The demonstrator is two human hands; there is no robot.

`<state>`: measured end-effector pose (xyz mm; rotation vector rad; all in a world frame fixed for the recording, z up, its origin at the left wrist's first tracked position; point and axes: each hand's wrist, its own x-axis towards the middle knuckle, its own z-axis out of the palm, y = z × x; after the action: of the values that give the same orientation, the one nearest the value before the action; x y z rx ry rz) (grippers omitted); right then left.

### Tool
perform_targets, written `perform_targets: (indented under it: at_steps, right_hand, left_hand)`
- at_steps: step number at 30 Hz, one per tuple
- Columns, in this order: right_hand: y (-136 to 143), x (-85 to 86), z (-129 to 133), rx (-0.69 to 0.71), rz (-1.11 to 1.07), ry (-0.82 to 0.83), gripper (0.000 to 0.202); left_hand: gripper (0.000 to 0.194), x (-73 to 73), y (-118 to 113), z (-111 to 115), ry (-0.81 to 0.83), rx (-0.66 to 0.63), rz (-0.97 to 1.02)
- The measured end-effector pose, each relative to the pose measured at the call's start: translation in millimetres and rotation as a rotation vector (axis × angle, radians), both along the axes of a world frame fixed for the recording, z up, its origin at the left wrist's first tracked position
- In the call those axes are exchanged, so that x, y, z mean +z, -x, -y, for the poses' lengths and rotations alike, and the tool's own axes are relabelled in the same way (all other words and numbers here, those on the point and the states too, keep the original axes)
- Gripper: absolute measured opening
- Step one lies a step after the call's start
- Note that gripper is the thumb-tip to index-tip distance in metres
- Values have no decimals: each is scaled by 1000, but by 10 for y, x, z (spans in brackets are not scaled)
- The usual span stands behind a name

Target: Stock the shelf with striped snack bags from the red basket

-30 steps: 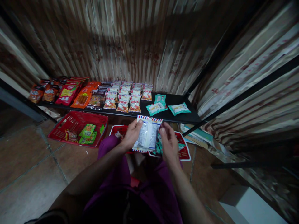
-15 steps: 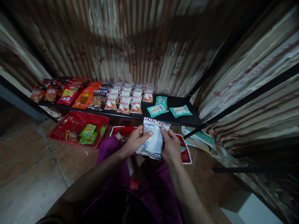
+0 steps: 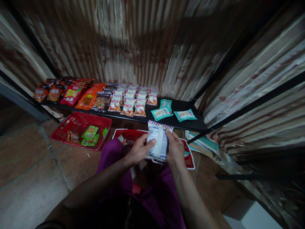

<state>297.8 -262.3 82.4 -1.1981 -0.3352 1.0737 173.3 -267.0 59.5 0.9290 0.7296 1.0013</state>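
Observation:
A white snack bag (image 3: pixel 157 142) with a red-and-blue striped edge is held between both hands, its printed back facing up. My left hand (image 3: pixel 139 149) grips its left side, thumb lying on top. On the right side, my right hand (image 3: pixel 175 145) is closed around the edge. Just beyond the bag is a black shelf (image 3: pixel 171 121) where several similar striped snack bags (image 3: pixel 128 107) stand in rows. To their right lie 3 teal-and-white packets (image 3: pixel 185 115). Below the held bag, partly hidden by it, sits a red basket with a white rim (image 3: pixel 190 162) containing some packets.
Another red basket (image 3: pixel 59 135), holding green packets (image 3: pixel 90 133), rests on the tiled floor at left. Orange and red snack bags (image 3: pixel 71 92) fill the shelf's left end. Black frame bars (image 3: pixel 228 111) slant at right, above stacked books or cardboard (image 3: pixel 202 141). A white box (image 3: pixel 259 216) stands lower right.
The view has shifted slightly. Both hands keep hold of the snack bag, which has turned a little; my left fingers sit slightly lower against it. The shelf goods are unchanged.

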Motion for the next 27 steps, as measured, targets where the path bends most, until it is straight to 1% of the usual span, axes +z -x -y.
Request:
perform_targets:
  at_steps: [5, 7, 10, 14, 16, 20, 22, 27]
  right_hand:
    - [-10, -37, -29, -12, -8, 5, 36]
    - [-17, -50, -20, 27, 10, 11, 37]
    - [-24, -62, 40, 127, 68, 9, 44]
    - [-11, -80, 185, 228, 129, 57, 51]
    - [5, -92, 253, 266, 128, 72, 49]
    - [49, -119, 320, 319, 100, 41, 43]
    - [71, -131, 322, 317, 77, 38, 42]
    - [113, -167, 298, 244, 35, 4, 43]
  left_hand:
    - [52, 8, 11, 17, 37, 3, 37]
    - [51, 19, 19, 4, 51, 37, 17]
    - [48, 32, 33, -41, 72, 110, -4]
    - [47, 43, 49, -118, 122, 213, 46]
    - [49, 46, 53, -146, 154, 256, 81]
    - [54, 49, 43, -166, 190, 306, 139]
    - [54, 50, 30, -167, 215, 315, 158]
    - [50, 57, 9, -176, 264, 350, 141]
